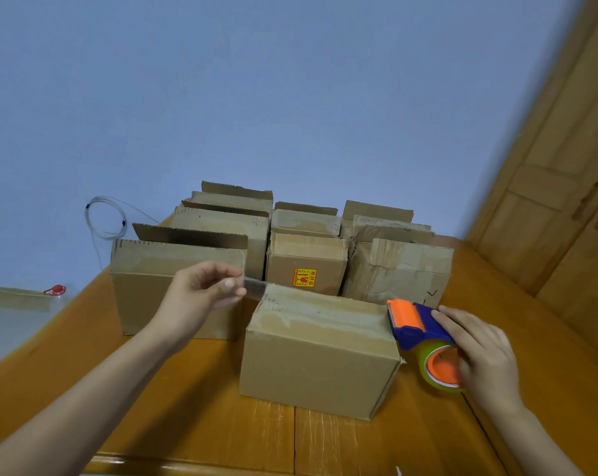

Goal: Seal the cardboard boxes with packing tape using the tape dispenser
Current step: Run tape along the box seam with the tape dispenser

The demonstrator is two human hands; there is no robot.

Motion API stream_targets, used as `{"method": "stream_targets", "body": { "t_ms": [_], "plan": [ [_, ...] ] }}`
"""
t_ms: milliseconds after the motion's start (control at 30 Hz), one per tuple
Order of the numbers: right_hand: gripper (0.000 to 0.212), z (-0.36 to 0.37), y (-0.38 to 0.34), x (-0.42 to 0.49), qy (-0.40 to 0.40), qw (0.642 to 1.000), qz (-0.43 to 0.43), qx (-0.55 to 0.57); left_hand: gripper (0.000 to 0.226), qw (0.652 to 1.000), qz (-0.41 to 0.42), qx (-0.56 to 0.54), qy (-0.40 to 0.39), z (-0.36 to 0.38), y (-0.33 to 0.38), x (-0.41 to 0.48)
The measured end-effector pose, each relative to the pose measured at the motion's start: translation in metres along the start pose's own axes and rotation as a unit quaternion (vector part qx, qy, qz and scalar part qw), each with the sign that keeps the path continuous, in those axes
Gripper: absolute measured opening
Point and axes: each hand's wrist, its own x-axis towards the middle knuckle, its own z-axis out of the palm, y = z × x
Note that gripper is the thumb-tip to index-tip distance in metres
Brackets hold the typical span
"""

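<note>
A closed cardboard box (316, 359) stands in front of me on the wooden table (201, 424). Clear packing tape (256, 288) stretches over its top, from its left end to the dispenser at its right end. My left hand (201, 297) pinches the free end of the tape just past the box's upper left corner. My right hand (479, 348) grips the blue and orange tape dispenser (419, 326), whose orange blade end sits at the box's upper right corner. The tape roll (440, 367) hangs below my fingers.
Several more cardboard boxes (306, 262) crowd the table behind, some with flaps standing up; a large one (143, 269) is at the left. A coiled wire (105, 214) hangs on the blue wall. A wooden door (565, 187) is at the right.
</note>
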Motion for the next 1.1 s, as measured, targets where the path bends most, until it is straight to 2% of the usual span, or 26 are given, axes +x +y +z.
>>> {"method": "stream_targets", "body": {
  "t_ms": [267, 567, 633, 800, 967, 1100],
  "plan": [
    [0.094, 0.001, 0.001, 0.001, -0.006, 1.0, 0.0, 0.003, 0.027, 0.988, 0.031, 0.151, -0.02, -0.016, -0.001, 0.002],
    [0.093, 0.0, 0.002, 0.001, -0.004, 1.0, -0.007, -0.003, 0.04, 0.991, -0.011, 0.107, -0.074, -0.023, -0.001, 0.002],
    [0.094, 0.0, 0.002, 0.002, -0.005, 1.0, -0.009, -0.006, 0.041, 0.994, -0.02, 0.07, -0.078, -0.022, -0.002, 0.002],
    [0.092, 0.0, 0.004, 0.001, -0.001, 1.0, -0.009, -0.007, 0.037, 0.994, -0.053, -0.086, -0.045, -0.014, 0.002, 0.006],
    [0.091, 0.0, 0.002, 0.0, 0.001, 1.0, -0.006, -0.005, 0.015, 0.999, -0.016, 0.019, 0.037, 0.001, 0.002, 0.009],
    [0.092, 0.0, 0.003, -0.002, 0.003, 1.0, 0.0, -0.002, 0.017, 0.997, -0.023, 0.028, 0.065, 0.008, 0.001, 0.012]
  ]
}}
